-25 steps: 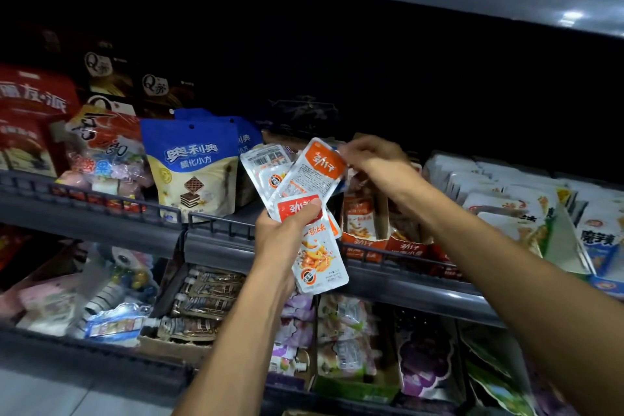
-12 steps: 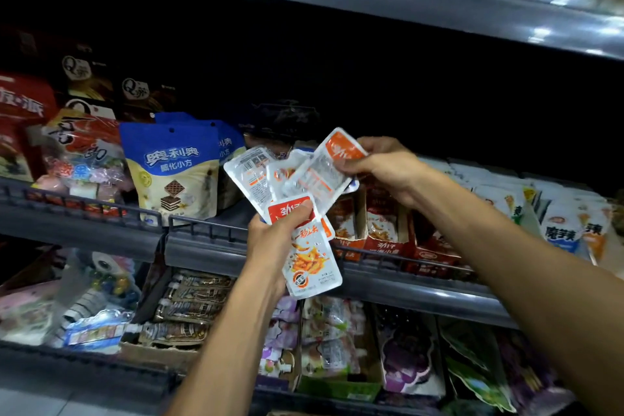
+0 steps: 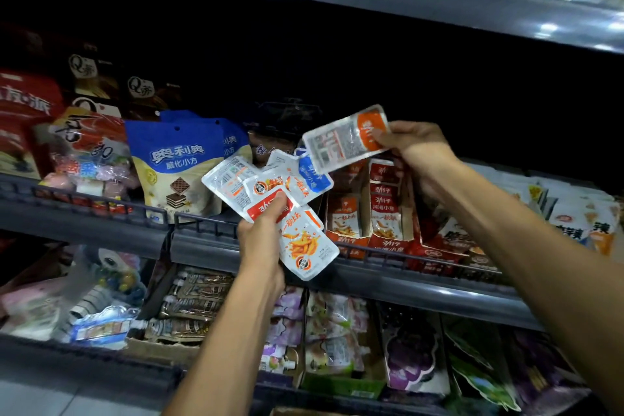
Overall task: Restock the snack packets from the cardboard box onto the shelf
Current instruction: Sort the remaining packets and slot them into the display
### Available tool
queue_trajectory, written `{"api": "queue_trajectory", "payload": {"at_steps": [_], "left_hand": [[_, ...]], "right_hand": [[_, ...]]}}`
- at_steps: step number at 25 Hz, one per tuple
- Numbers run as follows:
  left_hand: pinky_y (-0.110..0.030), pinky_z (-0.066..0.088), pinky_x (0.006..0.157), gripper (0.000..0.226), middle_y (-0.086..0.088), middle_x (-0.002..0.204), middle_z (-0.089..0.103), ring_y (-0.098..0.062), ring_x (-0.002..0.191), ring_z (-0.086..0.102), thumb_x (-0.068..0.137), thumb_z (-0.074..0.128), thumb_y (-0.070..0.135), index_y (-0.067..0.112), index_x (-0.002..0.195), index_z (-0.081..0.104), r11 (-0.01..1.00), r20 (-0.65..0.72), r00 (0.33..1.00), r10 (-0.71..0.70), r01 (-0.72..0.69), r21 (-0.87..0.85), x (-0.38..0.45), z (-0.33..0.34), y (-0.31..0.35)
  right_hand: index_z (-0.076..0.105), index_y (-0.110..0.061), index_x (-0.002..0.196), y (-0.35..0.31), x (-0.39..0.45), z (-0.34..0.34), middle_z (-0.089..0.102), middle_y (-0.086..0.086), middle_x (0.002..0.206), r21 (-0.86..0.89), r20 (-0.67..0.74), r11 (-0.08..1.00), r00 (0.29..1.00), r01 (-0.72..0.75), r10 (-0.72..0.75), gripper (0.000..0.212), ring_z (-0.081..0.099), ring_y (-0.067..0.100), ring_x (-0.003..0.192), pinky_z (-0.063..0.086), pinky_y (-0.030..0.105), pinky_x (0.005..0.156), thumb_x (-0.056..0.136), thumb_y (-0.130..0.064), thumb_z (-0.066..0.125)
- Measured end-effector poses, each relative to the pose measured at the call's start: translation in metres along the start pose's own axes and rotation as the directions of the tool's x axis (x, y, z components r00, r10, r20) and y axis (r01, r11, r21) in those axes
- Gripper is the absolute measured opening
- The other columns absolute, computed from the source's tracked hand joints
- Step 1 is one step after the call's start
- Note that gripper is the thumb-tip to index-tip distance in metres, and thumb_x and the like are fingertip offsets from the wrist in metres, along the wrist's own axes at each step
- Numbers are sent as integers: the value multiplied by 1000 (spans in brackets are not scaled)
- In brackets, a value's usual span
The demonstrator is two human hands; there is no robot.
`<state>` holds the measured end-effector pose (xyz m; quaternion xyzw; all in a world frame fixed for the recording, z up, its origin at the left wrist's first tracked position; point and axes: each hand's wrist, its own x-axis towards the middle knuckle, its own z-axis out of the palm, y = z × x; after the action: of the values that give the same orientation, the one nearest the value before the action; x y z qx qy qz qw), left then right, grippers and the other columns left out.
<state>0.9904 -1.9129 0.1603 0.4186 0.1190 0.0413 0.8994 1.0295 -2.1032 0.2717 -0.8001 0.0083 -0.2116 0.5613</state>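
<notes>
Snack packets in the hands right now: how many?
5 visible. One in the right hand: the orange-ended packet. Four fanned in the left hand: leftmost, middle, blue-ended, lowest. More may hide behind the fan.

Dark shelf (image 3: 398, 284) under upright snack boxes (image 3: 366, 213)

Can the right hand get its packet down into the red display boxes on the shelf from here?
Probably yes. The right hand pinches one packet just above the red display boxes, whose tops look open, and nothing lies between; the left hand holds its fanned packets off to the side.
</notes>
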Motion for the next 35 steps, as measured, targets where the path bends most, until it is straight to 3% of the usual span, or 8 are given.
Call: {"api": "queue_trajectory", "payload": {"at_steps": [4, 10, 13, 16, 25, 27, 30, 35], "left_hand": [[-45, 60, 77, 19, -7, 96, 76, -24, 83, 74, 88, 71, 22, 15, 106, 67, 1000, -33, 999, -12, 11, -28, 4, -2, 1], [-36, 61, 65, 15, 0, 82, 76, -16, 70, 74, 89, 70, 21, 17, 103, 66, 999, -11, 1000, -14, 13, -36, 2, 0, 0], [-36, 60, 66, 17, -1, 84, 77, -18, 71, 75, 89, 71, 22, 16, 104, 66, 999, -15, 1000, -24, 23, -29, 3, 0, 1], [-36, 60, 65, 21, -5, 93, 77, -20, 76, 75, 89, 71, 23, 16, 108, 66, 1000, -23, 999, -25, 25, -17, 4, -2, 2], [-35, 61, 61, 20, -6, 92, 77, -21, 76, 75, 87, 73, 23, 17, 105, 68, 999, 17, 999, -34, 34, -7, 1, -1, 3], [-35, 60, 61, 15, -5, 88, 77, -20, 73, 75, 86, 73, 21, 18, 101, 69, 1000, 21, 1000, -20, 20, -13, 2, 1, 3], [-38, 60, 67, 14, -7, 90, 77, -23, 78, 75, 86, 74, 20, 17, 99, 69, 1000, 37, 999, -6, 6, 5, 3, 3, 2], [-37, 60, 65, 11, -4, 81, 75, -19, 68, 73, 84, 75, 14, 15, 92, 68, 998, -34, 999, 15, -17, -58, 6, -1, 8]], "right_hand": [[62, -6, 120, -3, 1, -12, 66, 12, 80, -54, 19, 998, 999, -29, 31, 28, 60, 5, 51, 49, 19, 46, 96, -17, 58], [65, -11, 107, -6, -4, -11, 70, 8, 104, 122, 141, 986, 985, -117, 99, 24, 72, 23, 83, 60, 35, 73, 96, -25, 49], [64, -15, 96, -3, 11, -5, 70, 8, 103, -250, -84, 968, 996, 2, -24, 11, 68, 26, 93, 58, 42, 83, 87, -21, 67], [59, -8, 116, -8, 18, -4, 63, 14, 118, -694, 32, 702, 981, 159, -191, 29, 62, 30, 106, 54, 39, 84, 88, -11, 64], [57, -22, 118, 19, 8, 42, 62, 3, 121, -731, 307, 632, 951, 255, -28, 27, 62, 22, 101, 52, 33, 80, 92, -20, 62], [63, -21, 112, 18, -3, 49, 67, 1, 110, -635, 177, 729, 967, 256, -185, 23, 63, 18, 96, 47, 28, 75, 95, -34, 57], [64, -25, 107, 8, -28, 52, 70, -9, 98, -238, 303, 969, 953, 67, 9, 30, 66, 6, 86, 52, 24, 72, 85, -45, 67], [58, -11, 111, -1, -17, 47, 71, 11, 102, 223, 94, 967, 990, -121, 102, 34, 67, 16, 66, 56, 28, 52, 81, -10, 75]]}}
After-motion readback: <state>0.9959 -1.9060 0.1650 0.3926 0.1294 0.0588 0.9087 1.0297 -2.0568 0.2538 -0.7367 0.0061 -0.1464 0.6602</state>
